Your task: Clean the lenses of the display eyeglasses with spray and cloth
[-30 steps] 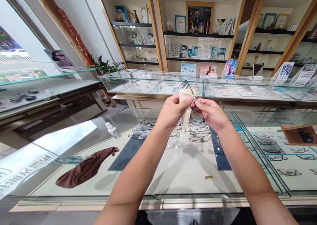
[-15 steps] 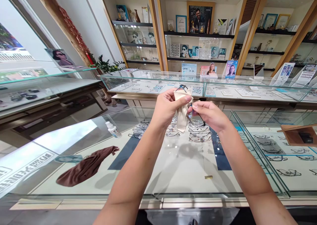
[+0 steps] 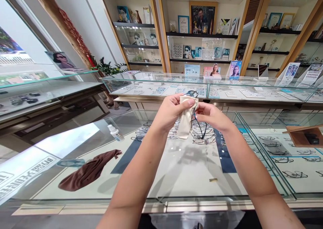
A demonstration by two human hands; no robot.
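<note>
Both my hands are raised above a glass display counter [image 3: 176, 175]. My left hand [image 3: 170, 113] pinches a beige cleaning cloth [image 3: 185, 121] around one lens of a pair of dark thin-framed glasses [image 3: 199, 128]. My right hand [image 3: 210, 116] is closed on the glasses frame just right of the cloth. The cloth's lower end hangs free below my fingers. Part of the frame shows above the cloth, the rest is hidden by it.
On the counter top lie a crumpled brown cloth [image 3: 88, 170], a small white bottle [image 3: 115, 132] and a small gold piece [image 3: 213, 180]. Rows of glasses fill the case below. A wooden tray [image 3: 304, 136] sits at right. More glass counters and shelves with pictures stand behind.
The glasses have turned in my hands, the visible lens now hanging lower. My left fingers shifted along the cloth. Both hands stay at about the same height.
</note>
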